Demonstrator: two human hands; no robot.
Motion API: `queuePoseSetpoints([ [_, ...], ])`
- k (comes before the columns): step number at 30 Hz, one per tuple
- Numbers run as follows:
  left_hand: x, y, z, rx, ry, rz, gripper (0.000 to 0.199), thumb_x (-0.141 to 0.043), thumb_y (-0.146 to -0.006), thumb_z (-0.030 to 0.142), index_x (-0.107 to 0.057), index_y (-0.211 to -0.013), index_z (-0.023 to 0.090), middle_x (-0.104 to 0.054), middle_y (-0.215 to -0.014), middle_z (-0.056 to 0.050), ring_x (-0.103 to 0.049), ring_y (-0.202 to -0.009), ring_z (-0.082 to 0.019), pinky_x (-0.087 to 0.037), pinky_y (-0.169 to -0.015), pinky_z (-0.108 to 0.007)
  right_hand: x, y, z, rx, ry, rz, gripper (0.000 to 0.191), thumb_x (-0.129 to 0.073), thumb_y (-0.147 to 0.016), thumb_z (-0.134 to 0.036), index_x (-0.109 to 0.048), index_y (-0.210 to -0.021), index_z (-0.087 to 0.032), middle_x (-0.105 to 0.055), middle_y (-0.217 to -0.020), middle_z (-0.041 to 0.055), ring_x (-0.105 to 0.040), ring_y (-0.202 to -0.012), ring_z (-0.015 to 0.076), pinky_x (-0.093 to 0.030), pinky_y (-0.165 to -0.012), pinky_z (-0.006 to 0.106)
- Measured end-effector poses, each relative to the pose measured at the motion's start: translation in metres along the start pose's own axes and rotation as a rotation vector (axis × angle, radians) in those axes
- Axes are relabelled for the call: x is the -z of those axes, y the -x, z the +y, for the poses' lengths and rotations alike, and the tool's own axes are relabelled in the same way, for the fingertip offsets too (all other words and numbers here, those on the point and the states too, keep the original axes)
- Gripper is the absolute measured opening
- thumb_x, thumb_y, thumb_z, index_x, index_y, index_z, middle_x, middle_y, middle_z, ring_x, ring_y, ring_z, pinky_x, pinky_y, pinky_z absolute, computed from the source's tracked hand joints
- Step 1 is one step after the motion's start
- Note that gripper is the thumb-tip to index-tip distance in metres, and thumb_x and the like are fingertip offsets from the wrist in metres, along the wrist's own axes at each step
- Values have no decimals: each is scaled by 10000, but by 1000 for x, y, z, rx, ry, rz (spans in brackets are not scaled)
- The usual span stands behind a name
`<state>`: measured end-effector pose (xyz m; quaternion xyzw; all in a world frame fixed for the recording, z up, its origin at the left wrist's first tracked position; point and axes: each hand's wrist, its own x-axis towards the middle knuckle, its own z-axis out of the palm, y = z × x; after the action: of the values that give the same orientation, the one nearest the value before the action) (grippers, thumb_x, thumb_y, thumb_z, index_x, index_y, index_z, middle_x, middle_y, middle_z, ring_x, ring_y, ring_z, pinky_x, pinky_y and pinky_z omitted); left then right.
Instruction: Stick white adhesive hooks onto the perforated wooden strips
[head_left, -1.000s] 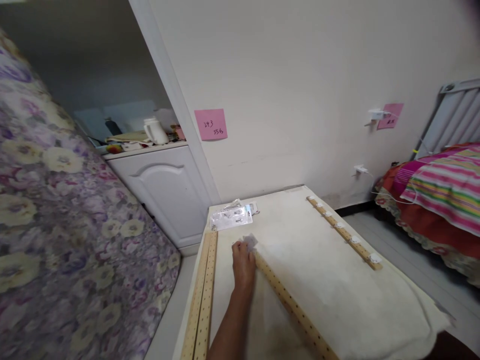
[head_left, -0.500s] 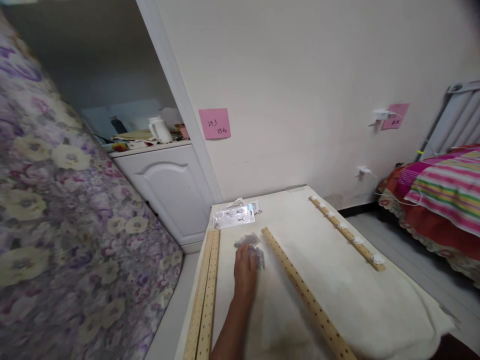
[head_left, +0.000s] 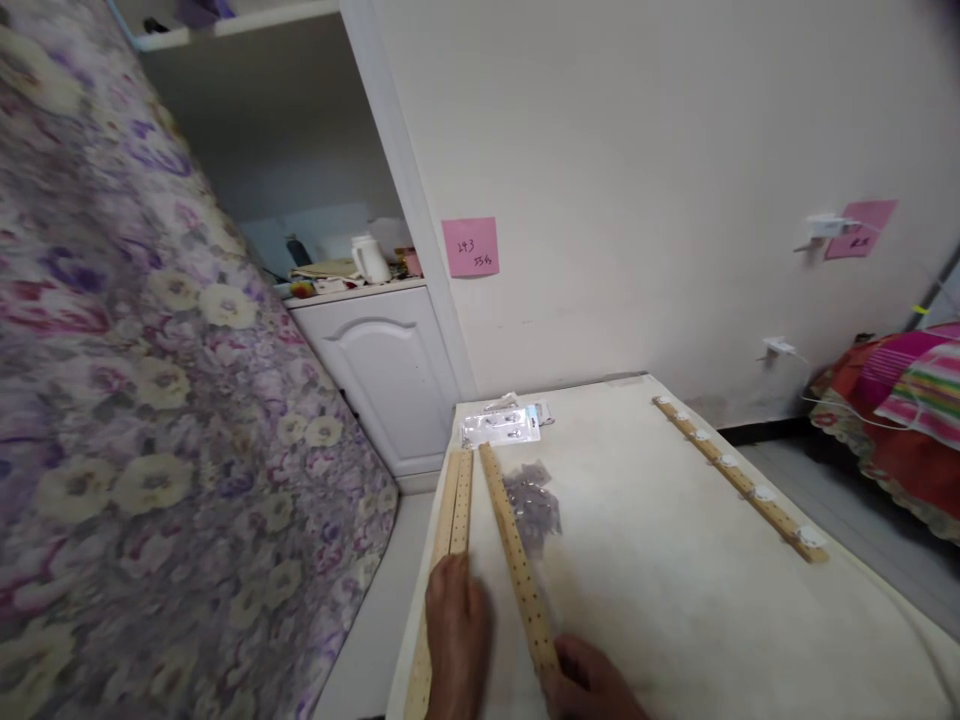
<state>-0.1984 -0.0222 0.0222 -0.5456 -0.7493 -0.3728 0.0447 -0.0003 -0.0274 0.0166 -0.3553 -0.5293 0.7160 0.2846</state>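
Note:
My right hand (head_left: 589, 680) grips the near part of a perforated wooden strip (head_left: 516, 560), thumb and fingers closed on its right edge. The strip slants between a side-by-side pair of similar strips (head_left: 461, 500) and a pile of small clear plastic packets (head_left: 534, 505). Over the pair lies my left hand (head_left: 454, 630), its fingers curled on the wood; the fingertips are partly hidden. Farther right, another wooden strip (head_left: 739, 475) carries several round white pieces.
Clear packaging with small metal parts (head_left: 502, 425) lies at the far left corner of the cloth-covered table (head_left: 660, 600). Behind stand a wall and a white cabinet (head_left: 382, 380). A floral curtain (head_left: 187, 450) hangs at left, a bed (head_left: 892, 410) stands at right.
My left hand has left the plastic packets for the paired strips. My right hand has come into view on the middle strip, which now lies left of the packets. The view has turned left.

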Motion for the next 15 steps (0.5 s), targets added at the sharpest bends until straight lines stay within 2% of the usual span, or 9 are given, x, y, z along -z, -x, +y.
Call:
queuePoseSetpoints([
  [4, 12, 10, -22, 82, -104, -51, 417, -419, -836, 276, -549, -1203, 125, -463, -1270, -153, -439, -1207, -293, -385, -1038, -476, -30, -29, 20, -96, -6, -7, 256, -567, -681, -418, -487, -746, -183, -488, -558, -66, -438, -375, 57, -313, -368, 186],
  [8, 16, 15, -33, 171, -78, -108, 440, -405, -842, 304, -541, -1216, 116, -423, -1305, -162, -423, -1243, -286, -383, -1051, -440, -50, -42, 35, -165, -29, -14, 291, -557, -685, -454, -445, -763, -197, -513, -557, -70, -473, -349, 58, -305, -332, 174],
  [11, 18, 16, -37, 201, -49, -137, 435, -390, -855, 311, -534, -1227, 137, -402, -1335, -147, -383, -1285, -278, -352, -1079, -438, -63, -46, 36, -199, 13, -26, 262, -576, -693, -402, -457, -785, -188, -522, -564, -69, -501, -361, 63, -321, -336, 168],
  [15, 20, 16, -38, 182, 11, -153, 436, -378, -873, 332, -515, -1240, 141, -443, -1296, -131, -409, -1255, -254, -337, -1092, -437, -70, -50, 28, -242, 147, -48, 165, -546, -743, -286, -482, -852, -180, -512, -525, -79, -509, -368, 79, -363, -359, 173],
])
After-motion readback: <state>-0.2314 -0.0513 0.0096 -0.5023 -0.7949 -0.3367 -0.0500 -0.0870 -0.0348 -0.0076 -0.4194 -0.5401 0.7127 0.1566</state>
